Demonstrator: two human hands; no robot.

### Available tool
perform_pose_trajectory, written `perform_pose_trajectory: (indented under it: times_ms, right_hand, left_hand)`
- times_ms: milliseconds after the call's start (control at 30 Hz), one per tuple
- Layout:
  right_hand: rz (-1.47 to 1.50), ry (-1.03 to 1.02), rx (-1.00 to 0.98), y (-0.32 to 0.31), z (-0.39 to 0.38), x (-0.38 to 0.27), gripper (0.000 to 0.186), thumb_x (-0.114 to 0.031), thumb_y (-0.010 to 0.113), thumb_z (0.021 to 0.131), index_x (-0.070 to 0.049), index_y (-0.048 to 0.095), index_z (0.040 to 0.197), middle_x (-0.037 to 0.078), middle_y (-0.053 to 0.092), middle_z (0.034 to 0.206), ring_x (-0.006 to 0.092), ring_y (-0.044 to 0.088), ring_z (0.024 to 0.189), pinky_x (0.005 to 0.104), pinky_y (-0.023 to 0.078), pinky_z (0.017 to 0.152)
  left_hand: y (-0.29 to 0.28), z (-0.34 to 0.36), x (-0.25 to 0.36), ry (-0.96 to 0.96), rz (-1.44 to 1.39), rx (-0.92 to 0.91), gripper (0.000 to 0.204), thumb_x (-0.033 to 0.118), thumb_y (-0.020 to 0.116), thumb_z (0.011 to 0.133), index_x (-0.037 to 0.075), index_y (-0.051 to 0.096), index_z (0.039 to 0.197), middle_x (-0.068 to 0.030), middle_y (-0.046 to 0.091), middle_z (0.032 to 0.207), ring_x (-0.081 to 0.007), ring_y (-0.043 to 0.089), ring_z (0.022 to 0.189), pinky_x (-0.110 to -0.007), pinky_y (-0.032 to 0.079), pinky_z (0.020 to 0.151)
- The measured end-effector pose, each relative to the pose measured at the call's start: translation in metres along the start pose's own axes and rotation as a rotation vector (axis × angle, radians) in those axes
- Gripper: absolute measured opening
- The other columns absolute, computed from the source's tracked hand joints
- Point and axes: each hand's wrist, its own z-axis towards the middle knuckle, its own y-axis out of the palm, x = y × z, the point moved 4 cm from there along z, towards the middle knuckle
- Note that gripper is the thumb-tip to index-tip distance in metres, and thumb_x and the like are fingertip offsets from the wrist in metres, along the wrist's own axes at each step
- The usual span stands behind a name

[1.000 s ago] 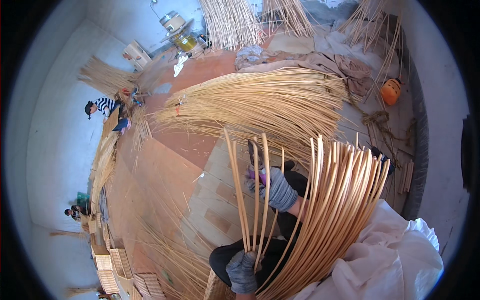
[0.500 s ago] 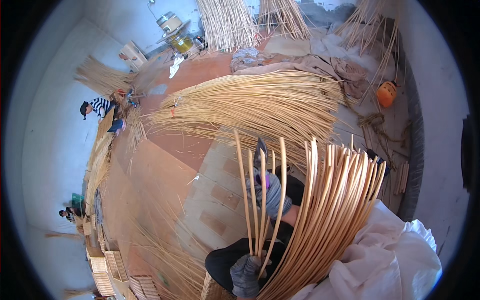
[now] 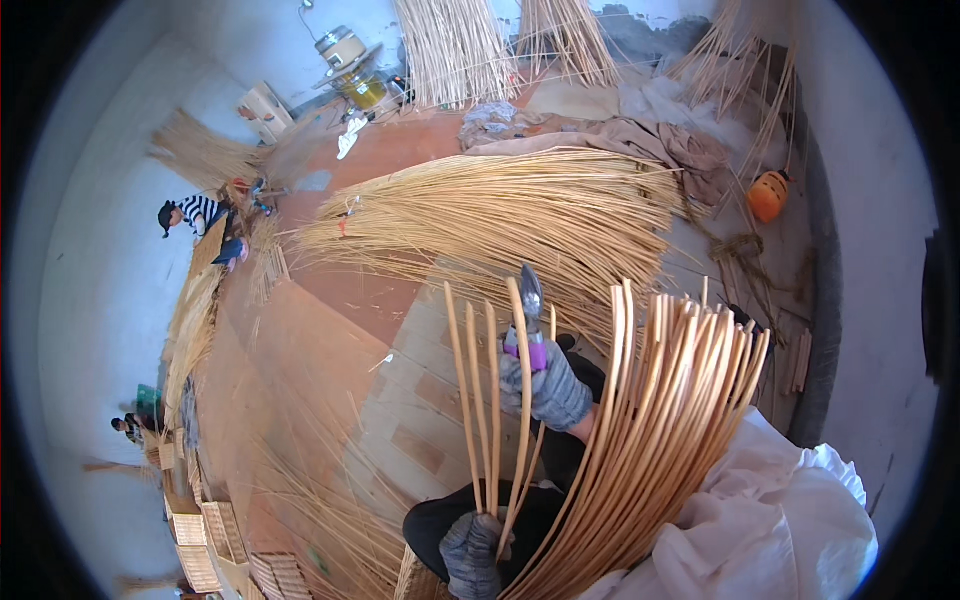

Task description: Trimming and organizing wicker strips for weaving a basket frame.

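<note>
My left hand, in a grey glove, is wrapped round several upright pale rods near the bottom centre. My gloved right hand grips metal shears with a purple handle, blades pointing up, just behind the tops of those rods; whether the blades touch any rod I cannot tell. To the right stands a thick bundle of similar curved rods, beside a white cloth. My dark-clad knee shows behind my left hand.
A long loose rod pile lies across the floor ahead. Two other people sit along the left wall near woven baskets. At the back are a cooker, bundles leaning on the wall, brown cloths and an orange object.
The held rods swung right, then back left. My right hand and the shears have shifted, the blades now higher and clearer. My left hand has moved slightly left.
</note>
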Motion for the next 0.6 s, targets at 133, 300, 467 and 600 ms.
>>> perform_pose_trajectory:
  times_ms: [133,300,467,600]
  right_hand:
    - [-0.438,-0.452,-0.114,0.014,-0.003,-0.031,0.023,-0.016,0.055,0.076,-0.003,0.05,0.095,0.002,0.055,0.074,0.0085,0.052,0.062,0.0188,0.042,0.053]
    - [-0.458,-0.221,-0.228,0.005,-0.004,-0.029,0.027,-0.015,0.059,0.072,-0.003,0.052,0.096,0.004,0.056,0.079,0.0118,0.053,0.068,0.0237,0.044,0.059]
    - [-0.436,-0.27,-0.212,0.006,-0.006,-0.024,0.024,-0.015,0.058,0.073,-0.002,0.052,0.092,0.003,0.054,0.076,0.0129,0.052,0.064,0.0242,0.044,0.056]
    - [0.559,0.081,-0.173,0.017,-0.015,-0.034,0.019,-0.015,0.054,0.077,-0.001,0.048,0.088,0.003,0.049,0.068,0.01,0.051,0.061,0.0189,0.042,0.047]
  left_hand:
    - [-0.007,0.009,-0.002,0.188,0.098,0.101,0.025,0.024,0.055,0.077,0.0,0.058,0.075,-0.0034,0.05,0.05,-0.0095,0.043,0.038,-0.02,0.032,0.034]
    - [-0.007,0.004,-0.008,0.203,0.15,0.171,0.019,0.02,0.057,0.077,0.002,0.057,0.073,-0.0021,0.05,0.051,-0.009,0.043,0.04,-0.02,0.034,0.037]
    - [-0.005,-0.003,-0.004,0.179,0.19,0.143,0.022,0.023,0.056,0.077,0.002,0.057,0.075,-0.0012,0.051,0.051,-0.0101,0.046,0.043,-0.021,0.035,0.039]
    - [-0.011,0.016,-0.007,0.206,0.388,0.314,0.028,0.03,0.055,0.078,0.003,0.058,0.081,-0.0035,0.052,0.06,-0.0119,0.048,0.051,-0.025,0.039,0.047]
